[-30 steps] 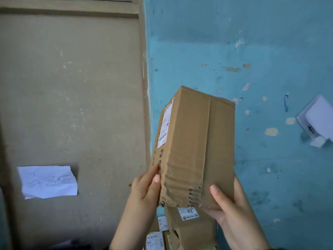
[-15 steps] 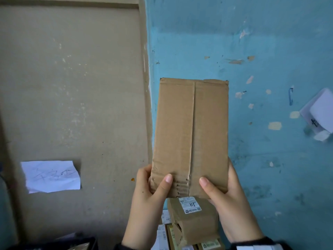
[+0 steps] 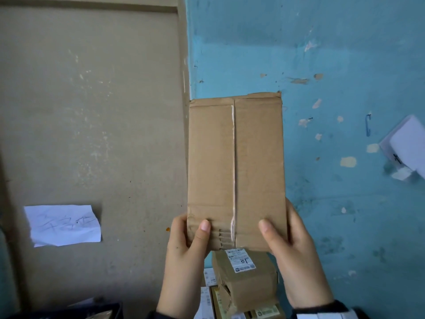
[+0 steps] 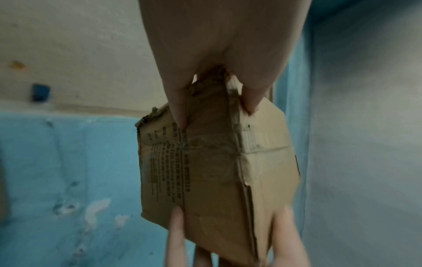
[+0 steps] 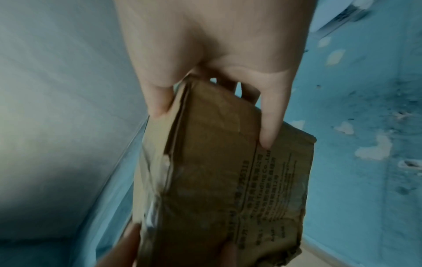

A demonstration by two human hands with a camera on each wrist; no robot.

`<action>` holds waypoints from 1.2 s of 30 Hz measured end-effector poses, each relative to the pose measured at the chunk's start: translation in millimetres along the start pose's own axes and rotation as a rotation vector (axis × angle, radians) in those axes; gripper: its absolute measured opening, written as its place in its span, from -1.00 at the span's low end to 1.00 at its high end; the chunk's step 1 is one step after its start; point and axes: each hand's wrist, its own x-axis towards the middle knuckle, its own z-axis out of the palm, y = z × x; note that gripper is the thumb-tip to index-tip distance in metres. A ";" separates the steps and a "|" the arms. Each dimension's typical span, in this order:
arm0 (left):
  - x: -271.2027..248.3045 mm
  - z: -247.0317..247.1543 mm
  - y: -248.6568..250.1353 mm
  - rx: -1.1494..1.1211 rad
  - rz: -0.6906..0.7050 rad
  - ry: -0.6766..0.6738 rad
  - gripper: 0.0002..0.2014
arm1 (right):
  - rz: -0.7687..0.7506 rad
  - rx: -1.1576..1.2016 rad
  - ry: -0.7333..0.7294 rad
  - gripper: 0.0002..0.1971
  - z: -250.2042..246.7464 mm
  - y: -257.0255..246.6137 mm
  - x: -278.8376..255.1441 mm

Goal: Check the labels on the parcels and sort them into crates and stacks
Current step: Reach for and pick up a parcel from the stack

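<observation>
Both hands, left hand (image 3: 184,256) | right hand (image 3: 296,256), grip carton (image 3: 234,162) | label hidden | printing blurred.

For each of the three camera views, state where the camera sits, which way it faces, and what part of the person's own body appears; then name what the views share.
Head: worn on the head, facing forward at the walls; shows the left hand and right hand gripping the tall cardboard box above the small labelled parcel.
Left wrist: looks along the left hand at the box's printed end; the other hand's fingers enter below.
Right wrist: looks along the right hand at the same printed end.
Shared: all three show the box and blue wall.
</observation>
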 end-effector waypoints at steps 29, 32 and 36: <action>13.7 -27.3 -4.3 -0.242 -0.172 0.161 -0.69 | 0.137 0.007 0.182 -0.67 -13.6 3.2 11.6; 11.3 -24.8 -0.1 -0.206 -0.155 0.143 -0.70 | 0.142 0.123 0.168 -0.86 -14.3 -1.8 8.8; 8.4 -26.2 -1.0 -0.172 -0.114 0.039 -0.66 | 0.198 0.231 0.076 -0.53 -11.5 0.9 5.9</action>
